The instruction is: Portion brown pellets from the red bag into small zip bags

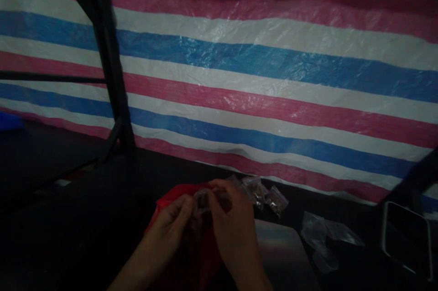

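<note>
Over a red bag (208,259) at the lower centre, my left hand (174,220) pinches the left side of a small clear plastic bag (201,200). On its right side, the thumb and fingers of my right hand (231,213) are closed on the same bag. Something small and dark shows inside it, too dim to make out. Just beyond my right hand lie small clear zip bags (257,192) with brassy metal pieces, and another such bag (276,200) is beside them.
A silvery flat panel (284,254) lies right of my right hand. Further right are crumpled clear bags (316,229), a round clear piece (325,259) and a pale-rimmed dark tray (407,238). A black metal frame (111,63) stands at left before a striped sheet (273,90).
</note>
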Available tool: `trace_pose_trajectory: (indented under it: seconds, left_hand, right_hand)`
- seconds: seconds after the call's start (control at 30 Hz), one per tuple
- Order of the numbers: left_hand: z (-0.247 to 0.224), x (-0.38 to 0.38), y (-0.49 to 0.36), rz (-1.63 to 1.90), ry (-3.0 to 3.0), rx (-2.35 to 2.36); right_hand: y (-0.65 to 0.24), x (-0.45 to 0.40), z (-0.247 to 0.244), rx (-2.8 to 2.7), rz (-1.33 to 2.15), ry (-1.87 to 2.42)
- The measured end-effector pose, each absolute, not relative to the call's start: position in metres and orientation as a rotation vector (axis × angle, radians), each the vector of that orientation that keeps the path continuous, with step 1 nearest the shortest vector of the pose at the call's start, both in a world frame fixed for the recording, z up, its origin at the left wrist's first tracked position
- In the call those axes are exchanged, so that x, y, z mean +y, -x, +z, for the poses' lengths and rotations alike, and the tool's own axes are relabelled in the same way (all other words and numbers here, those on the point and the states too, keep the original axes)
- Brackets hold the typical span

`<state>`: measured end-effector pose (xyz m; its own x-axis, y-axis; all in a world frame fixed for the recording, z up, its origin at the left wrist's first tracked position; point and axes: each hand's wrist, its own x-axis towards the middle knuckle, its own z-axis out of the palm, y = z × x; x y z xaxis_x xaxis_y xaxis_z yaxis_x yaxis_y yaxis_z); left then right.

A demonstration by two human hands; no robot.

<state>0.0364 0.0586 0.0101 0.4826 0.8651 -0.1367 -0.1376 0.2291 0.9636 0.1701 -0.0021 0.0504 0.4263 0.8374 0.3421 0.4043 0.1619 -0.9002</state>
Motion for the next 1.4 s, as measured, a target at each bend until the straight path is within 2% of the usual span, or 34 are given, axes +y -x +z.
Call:
trace_pose_trajectory:
  seconds: [0.1,0.2,0.4,0.53,0.77,0.97,1.17,1.4]
  left_hand:
    - [0.008,0.06,-0.04,0.755,-0.886,0.803]
    - [0.012,0.061,-0.041,0.863,-0.833,0.782]
    - [0.01,0.066,-0.034,1.017,-0.938,0.814]
    - [0.006,0.066,-0.034,1.072,-1.065,0.747]
    - [0.008,0.062,-0.042,1.083,-1.122,0.673]
    - [-0.004,0.055,-0.047,0.906,-1.339,0.546]
    - [-0.002,0.051,-0.048,0.873,-1.492,0.659]
    - [-0.001,0.058,-0.051,0.926,-1.56,0.868]
  right_hand:
    - [-0.167,-0.004,0.05,-1.287,0.511,1.37]
    - [-0.171,-0.009,0.049,-1.427,0.526,1.361]
    - [-0.184,-0.027,0.043,-1.567,0.51,1.706]
    - [-0.188,-0.034,0.042,-1.645,0.421,1.759]
    - [-0.191,-0.027,0.045,-1.593,0.329,1.773]
    - [-0.184,-0.016,0.046,-1.376,0.41,1.685]
    - [-0.178,-0.017,0.056,-1.332,0.512,1.655]
    - [-0.172,-0.011,0.053,-1.324,0.388,1.679]
